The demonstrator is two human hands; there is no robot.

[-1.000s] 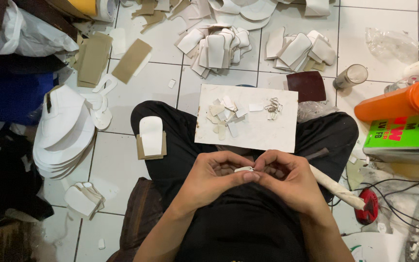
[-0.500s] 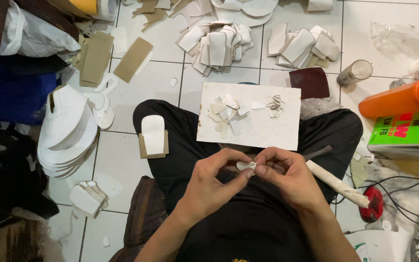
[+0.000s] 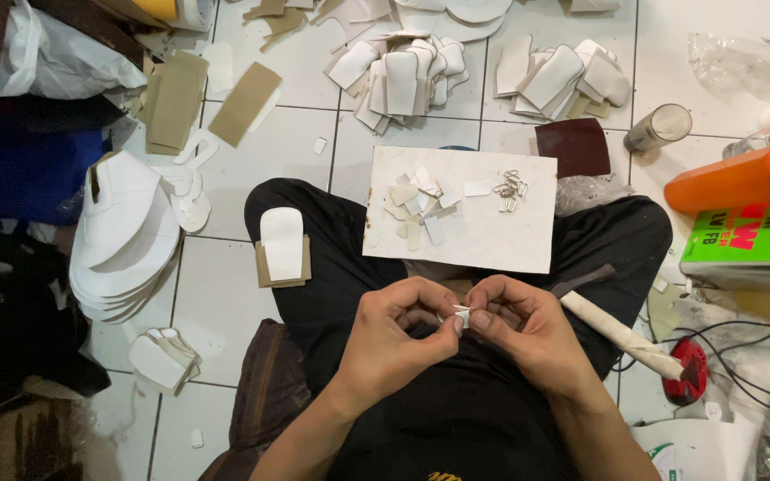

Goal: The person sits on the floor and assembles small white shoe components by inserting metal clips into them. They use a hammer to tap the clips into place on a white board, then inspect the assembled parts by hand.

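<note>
I sit cross-legged on a tiled floor. My left hand (image 3: 398,338) and my right hand (image 3: 528,334) meet over my lap, both pinching one small white strip piece (image 3: 462,313) between the fingertips. Just beyond them a white board (image 3: 483,240) rests across my legs, carrying a small heap of white cut pieces (image 3: 416,207) and several metal buckles (image 3: 510,191). A white shaped piece on brown card (image 3: 282,245) lies on my left knee.
Piles of white cut pieces (image 3: 398,76) lie ahead, a stack of large white shapes (image 3: 122,236) at the left. To the right are an orange bottle (image 3: 741,178), a green box (image 3: 750,236), a glass (image 3: 657,129), a wrapped-handle tool (image 3: 621,334) and cables.
My hands have risen slightly and closed together on the small white piece, which now shows between the fingertips. The view has tilted a little lower.
</note>
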